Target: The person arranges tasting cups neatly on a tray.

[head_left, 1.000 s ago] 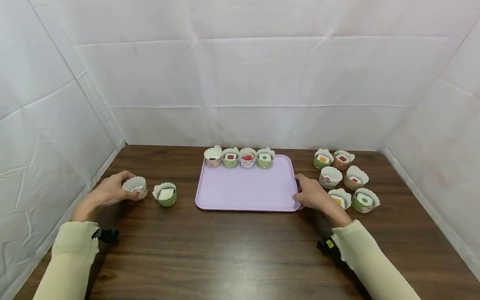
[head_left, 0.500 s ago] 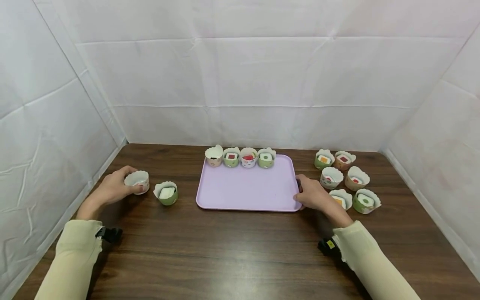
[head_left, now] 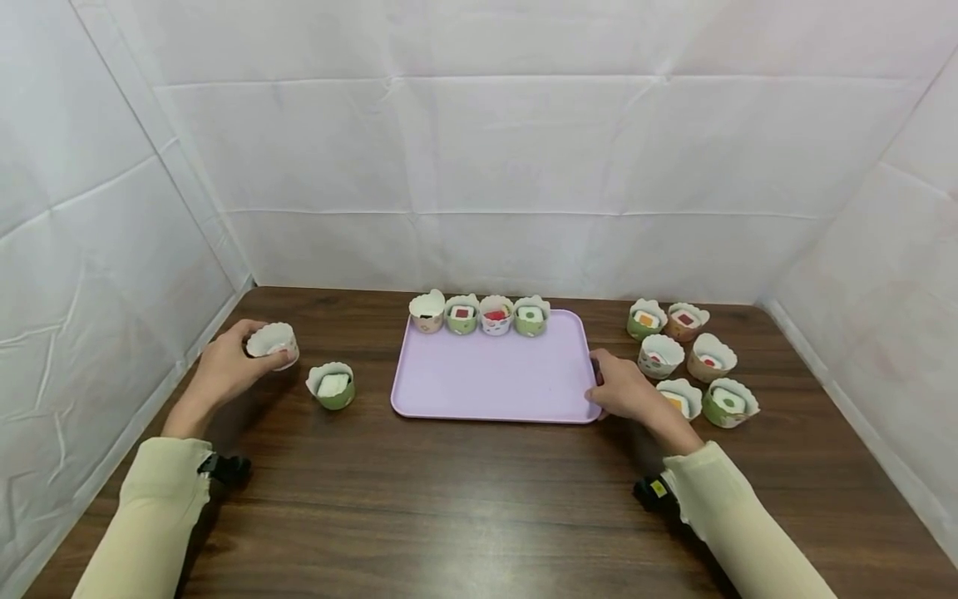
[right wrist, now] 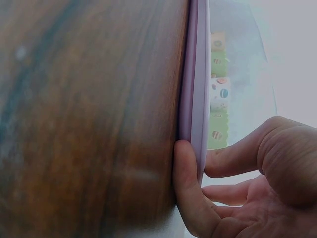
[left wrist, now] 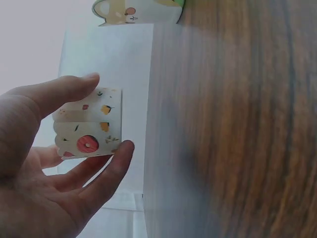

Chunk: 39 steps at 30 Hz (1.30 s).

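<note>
My left hand holds a white paper baking cup printed with small fruits and flowers, thumb on one side and fingers on the other. In the left wrist view the cup is raised off the table. Its contents are hidden now. To its right a green paper cup with a white block inside stands on the table. My right hand pinches the right rim of a lilac tray near its front corner; the right wrist view shows the thumb above and a finger at the underside.
Along the tray's back edge stands a row of several filled paper cups. More filled cups, including a beige one and a green one, cluster right of my right hand. White sheeting encloses the brown wooden table behind and at the sides.
My left hand has lifted the white cup and moved slightly away from me and to the right. My right hand and the tray have stayed in place.
</note>
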### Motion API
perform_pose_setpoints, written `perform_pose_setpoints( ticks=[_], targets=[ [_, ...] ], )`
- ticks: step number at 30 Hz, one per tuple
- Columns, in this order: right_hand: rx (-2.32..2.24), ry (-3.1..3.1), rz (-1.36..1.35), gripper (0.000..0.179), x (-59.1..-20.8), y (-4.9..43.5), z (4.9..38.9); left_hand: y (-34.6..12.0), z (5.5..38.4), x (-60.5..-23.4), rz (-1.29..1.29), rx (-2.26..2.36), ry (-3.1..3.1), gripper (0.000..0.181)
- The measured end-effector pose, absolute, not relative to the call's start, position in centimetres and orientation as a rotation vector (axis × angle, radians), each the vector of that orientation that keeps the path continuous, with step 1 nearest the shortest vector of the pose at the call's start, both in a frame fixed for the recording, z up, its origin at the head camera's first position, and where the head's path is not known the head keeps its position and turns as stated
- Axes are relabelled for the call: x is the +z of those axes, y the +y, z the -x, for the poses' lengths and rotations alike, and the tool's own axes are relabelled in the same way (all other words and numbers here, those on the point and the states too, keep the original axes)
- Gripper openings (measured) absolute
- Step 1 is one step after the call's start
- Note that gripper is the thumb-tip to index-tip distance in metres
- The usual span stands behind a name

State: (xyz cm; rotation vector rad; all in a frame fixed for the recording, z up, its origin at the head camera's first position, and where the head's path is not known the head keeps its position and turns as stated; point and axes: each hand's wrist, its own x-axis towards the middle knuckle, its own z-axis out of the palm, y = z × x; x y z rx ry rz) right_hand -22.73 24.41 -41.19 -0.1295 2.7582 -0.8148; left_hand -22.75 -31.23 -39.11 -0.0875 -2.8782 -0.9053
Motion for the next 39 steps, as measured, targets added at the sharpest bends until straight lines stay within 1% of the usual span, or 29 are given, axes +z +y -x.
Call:
perform_pose_setpoints(
  ticks=[6,11,23,31,39],
  targets=[
    [-0.807,2.748,0.137,0.07,-41.1,24.3,22.8,-30.9,22.8,-39.0,-0.037,-0.969,-2.836,0.08],
    [-0.82,2.751,0.154,0.069,-41.2,24.4,22.7,-30.6,22.6,-38.8,-0.081,-1.03,-2.791,0.08],
    [-0.827,2.761,0.169,0.07,-41.4,24.5,22.7,-29.8,22.6,-38.7,-0.049,-1.035,-2.739,0.073],
    [-0.828,2.761,0.171,0.069,-41.3,24.6,22.6,-28.3,22.7,-38.2,0.018,-1.057,-2.725,0.07],
    [-0.82,2.758,0.164,0.069,-41.3,24.4,22.7,-26.5,23.5,-37.3,0.068,-1.1,-2.706,0.07]
  ],
)
